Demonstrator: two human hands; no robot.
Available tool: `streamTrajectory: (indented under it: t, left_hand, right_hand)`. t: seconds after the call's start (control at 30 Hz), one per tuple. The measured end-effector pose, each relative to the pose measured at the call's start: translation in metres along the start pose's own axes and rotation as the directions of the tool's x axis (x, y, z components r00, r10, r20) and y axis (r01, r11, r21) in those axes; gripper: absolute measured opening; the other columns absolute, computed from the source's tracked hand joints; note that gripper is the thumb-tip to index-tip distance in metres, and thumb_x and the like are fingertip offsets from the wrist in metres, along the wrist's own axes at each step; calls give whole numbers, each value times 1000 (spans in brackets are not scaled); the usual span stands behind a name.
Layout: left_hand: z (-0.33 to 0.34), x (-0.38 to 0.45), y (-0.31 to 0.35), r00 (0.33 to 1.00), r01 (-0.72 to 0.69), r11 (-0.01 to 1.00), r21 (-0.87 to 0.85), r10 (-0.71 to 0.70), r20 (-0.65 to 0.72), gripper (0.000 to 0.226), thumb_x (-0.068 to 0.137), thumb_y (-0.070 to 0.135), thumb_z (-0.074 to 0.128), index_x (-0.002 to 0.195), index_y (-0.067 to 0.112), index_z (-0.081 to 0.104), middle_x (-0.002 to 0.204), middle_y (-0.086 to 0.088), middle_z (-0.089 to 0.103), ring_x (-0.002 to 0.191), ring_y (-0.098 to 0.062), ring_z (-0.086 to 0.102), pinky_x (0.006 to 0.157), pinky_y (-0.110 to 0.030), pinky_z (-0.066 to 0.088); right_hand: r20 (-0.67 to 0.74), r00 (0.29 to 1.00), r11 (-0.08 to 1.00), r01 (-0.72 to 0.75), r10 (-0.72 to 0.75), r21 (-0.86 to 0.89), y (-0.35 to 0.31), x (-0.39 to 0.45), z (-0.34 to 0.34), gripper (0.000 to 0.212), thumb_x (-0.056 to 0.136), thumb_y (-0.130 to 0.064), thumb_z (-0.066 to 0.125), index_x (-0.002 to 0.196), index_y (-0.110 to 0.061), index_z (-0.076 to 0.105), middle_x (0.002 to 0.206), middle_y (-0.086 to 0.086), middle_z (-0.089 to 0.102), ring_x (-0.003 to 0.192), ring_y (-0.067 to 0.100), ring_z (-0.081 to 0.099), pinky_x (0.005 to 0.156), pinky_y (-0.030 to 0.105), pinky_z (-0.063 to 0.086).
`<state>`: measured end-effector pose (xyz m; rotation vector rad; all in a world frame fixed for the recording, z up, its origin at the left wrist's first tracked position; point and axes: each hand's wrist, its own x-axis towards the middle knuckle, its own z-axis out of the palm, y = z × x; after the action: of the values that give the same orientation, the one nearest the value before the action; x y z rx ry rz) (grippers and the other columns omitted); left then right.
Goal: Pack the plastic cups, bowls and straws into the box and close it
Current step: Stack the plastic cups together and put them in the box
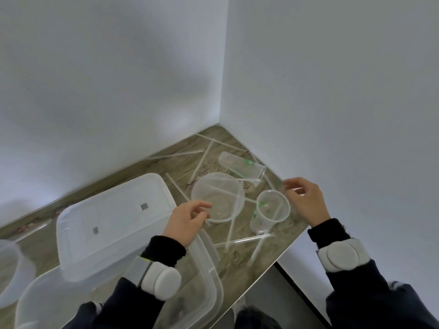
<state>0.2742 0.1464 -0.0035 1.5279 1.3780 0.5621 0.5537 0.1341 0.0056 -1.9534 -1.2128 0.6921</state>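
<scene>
A clear plastic bowl (217, 198) stands on the wood-grain table (237, 269) with straws across and under it. My left hand (187, 222) pinches its near rim between thumb and forefinger. To the right stands an upright clear cup (270, 210) with a green mark. The fingertips of my right hand (306, 203) are closed at its far right rim. A second clear cup (242, 166) lies on its side behind the bowl. Several clear straws (242, 241) are scattered over the table. The translucent box (114, 222) sits left of my left hand, resting on a flat translucent piece (206, 281) that looks like its lid.
Another translucent bowl (7, 269) shows at the far left edge. White walls meet in a corner right behind the table. The table's right edge runs diagonally under my right wrist, with dark floor below it.
</scene>
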Motion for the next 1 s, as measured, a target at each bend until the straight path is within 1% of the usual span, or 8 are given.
streamTrajectory:
  t: [0.2,0.3,0.4,0.47,0.63,0.7,0.83,1.0]
  left_hand:
    - [63,50,29,994,53,996,67,-59,93,25,89,8,50,109,14,63,102,-9,68,93,-23,61,82,-27,48]
    - [86,84,35,992,85,987,136,-97,86,27,90,7,48,110,15,63,104,-7,66,89,-17,56,78,-22,40]
    - [97,120,35,990,102,973,206,-121,78,29,89,4,48,112,15,62,108,-7,66,88,-14,53,78,-22,39]
    - [104,148,34,993,77,959,273,-99,68,35,86,1,48,117,13,59,113,-9,64,96,-17,55,83,-22,40]
    - [130,224,34,991,-45,823,566,-34,129,57,82,1,52,136,18,42,141,-10,45,128,-28,43,107,-38,36]
    - [144,250,36,977,-138,721,679,-15,214,69,79,-1,53,141,20,32,147,-10,36,133,-31,35,110,-42,31]
    - [158,275,25,954,-196,532,824,-93,286,83,76,-2,59,145,21,20,155,-8,19,145,-30,11,118,-45,14]
    - [162,278,1,970,-197,514,835,-19,240,77,76,2,65,141,22,29,152,-5,26,145,-26,11,120,-48,7]
  right_hand:
    - [381,915,975,-49,131,-217,36,42,6,39,87,-15,59,125,-14,57,120,7,57,104,18,53,89,24,37]
    - [497,853,953,-2,159,-302,54,56,5,35,93,-12,46,126,-12,58,116,5,62,84,10,57,72,17,43]
    - [471,865,945,-12,174,-327,68,71,-6,32,94,-11,43,121,-12,60,121,9,63,99,22,62,78,23,45]
    - [412,896,953,-39,166,-299,74,80,-21,27,93,-11,45,113,-14,65,108,9,68,99,26,63,79,28,45]
    - [252,953,986,-163,166,-34,83,96,-65,24,89,-5,48,90,-17,68,94,8,70,82,25,66,52,30,55]
    - [212,962,978,-194,175,72,86,103,-75,28,90,-1,47,89,-19,67,97,6,70,71,8,67,47,21,53]
    - [165,963,926,-253,213,281,88,110,-77,27,91,5,45,92,-14,65,101,13,68,63,7,68,50,31,54]
    - [198,941,864,-332,275,378,89,113,-65,29,93,2,44,93,-19,65,105,12,68,73,25,67,53,31,55]
